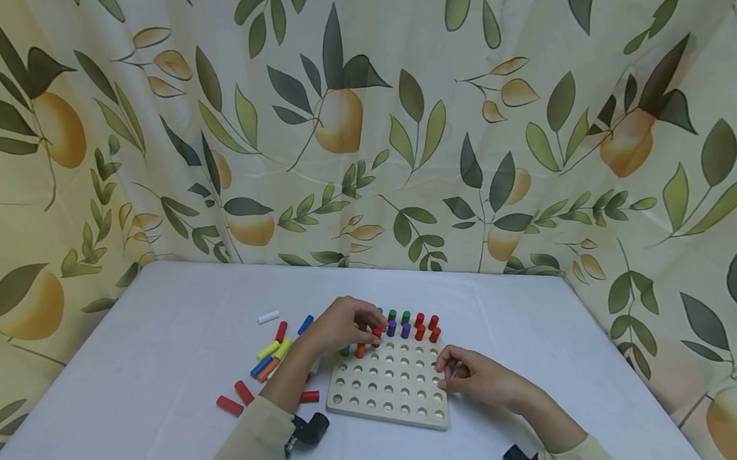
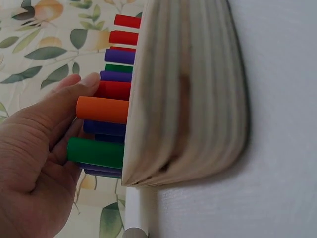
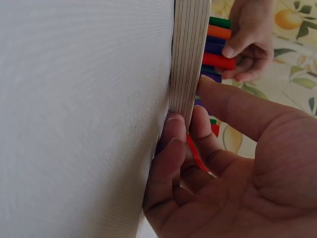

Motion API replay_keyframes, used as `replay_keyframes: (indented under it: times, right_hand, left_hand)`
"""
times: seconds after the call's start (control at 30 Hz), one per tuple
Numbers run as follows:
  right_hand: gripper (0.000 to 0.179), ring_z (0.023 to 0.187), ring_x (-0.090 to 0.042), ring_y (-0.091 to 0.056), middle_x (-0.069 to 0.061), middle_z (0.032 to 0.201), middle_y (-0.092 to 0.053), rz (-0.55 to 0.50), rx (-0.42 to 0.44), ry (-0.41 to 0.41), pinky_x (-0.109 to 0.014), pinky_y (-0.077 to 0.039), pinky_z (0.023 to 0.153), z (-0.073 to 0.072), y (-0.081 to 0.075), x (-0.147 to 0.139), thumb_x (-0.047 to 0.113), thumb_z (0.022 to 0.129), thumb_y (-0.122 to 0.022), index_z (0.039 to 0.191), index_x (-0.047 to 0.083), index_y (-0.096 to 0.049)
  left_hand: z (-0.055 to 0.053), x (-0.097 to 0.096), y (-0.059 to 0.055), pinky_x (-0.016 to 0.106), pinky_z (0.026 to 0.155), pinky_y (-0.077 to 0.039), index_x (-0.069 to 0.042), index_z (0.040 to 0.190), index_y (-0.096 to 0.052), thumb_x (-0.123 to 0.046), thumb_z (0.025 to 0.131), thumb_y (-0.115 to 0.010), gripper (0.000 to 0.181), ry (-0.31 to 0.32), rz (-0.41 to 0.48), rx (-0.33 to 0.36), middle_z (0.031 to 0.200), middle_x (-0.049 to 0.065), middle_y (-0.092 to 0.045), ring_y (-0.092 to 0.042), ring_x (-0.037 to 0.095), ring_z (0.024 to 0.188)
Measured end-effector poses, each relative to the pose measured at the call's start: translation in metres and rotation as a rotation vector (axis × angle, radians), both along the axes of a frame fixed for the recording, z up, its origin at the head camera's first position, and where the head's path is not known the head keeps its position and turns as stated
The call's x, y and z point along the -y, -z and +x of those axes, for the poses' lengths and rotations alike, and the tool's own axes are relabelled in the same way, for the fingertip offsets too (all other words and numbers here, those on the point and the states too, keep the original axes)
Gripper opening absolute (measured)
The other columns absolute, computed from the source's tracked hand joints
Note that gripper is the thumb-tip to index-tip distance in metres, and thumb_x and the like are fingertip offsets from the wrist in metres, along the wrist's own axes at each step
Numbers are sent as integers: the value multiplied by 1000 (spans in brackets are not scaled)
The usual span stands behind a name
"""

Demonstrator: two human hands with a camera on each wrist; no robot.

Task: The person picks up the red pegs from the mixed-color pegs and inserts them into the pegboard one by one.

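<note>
A light wooden pegboard (image 1: 388, 418) with rows of round holes lies on the table. My left hand (image 1: 344, 324) reaches over its back left part and pinches a red peg (image 2: 114, 90) that stands in a hole. Next to that peg an orange peg (image 2: 102, 109) and a green peg (image 2: 96, 152) stand upright. Purple pegs (image 1: 405, 331) and more red pegs (image 1: 435, 334) fill holes along the back rows. My right hand (image 1: 481, 377) grips the board's right edge, its thumb at the top face and curled fingers against the side.
Left of the board lie several loose pegs: red (image 1: 229, 406), yellow (image 1: 268, 350), blue (image 1: 306, 325) and a white one (image 1: 268, 317). My left forearm passes over part of them. A fruit-patterned curtain (image 1: 364, 173) hangs behind the white table (image 1: 129, 389).
</note>
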State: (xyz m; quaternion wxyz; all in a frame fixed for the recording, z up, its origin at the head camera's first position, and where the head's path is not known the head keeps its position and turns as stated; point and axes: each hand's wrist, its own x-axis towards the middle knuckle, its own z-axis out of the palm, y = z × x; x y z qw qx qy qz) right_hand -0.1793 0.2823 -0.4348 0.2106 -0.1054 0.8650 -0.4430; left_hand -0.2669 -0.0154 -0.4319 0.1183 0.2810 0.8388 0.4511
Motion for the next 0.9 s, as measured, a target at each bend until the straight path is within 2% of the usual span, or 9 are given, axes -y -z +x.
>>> replay_keyframes:
  times: [0.3,0.67,0.9]
  right_hand:
    - [25,85,-25,-51,-8,95,-56,5,11,0,-29,-45,64,-2,1,-1,19,95,-77,110,9,-60]
    - [25,85,-24,-51,-8,95,-56,-2,15,-4,-29,-45,63,-1,0,-1,18,95,-76,111,8,-60]
    - [24,85,-25,-51,-8,95,-56,0,18,-1,-29,-45,63,-2,0,-1,17,95,-76,111,9,-60]
  left_hand:
    - [0,2,-2,31,88,-54,-17,107,-79,-3,89,-82,24,19,12,-9,98,-9,-74,-66,11,90]
    - [-2,1,1,30,86,-54,-18,107,-79,-3,90,-81,23,20,11,-15,95,-15,-73,-66,11,89]
    - [-2,1,0,29,85,-55,-17,106,-79,-3,90,-80,22,22,17,-11,97,-10,-74,-66,13,88]
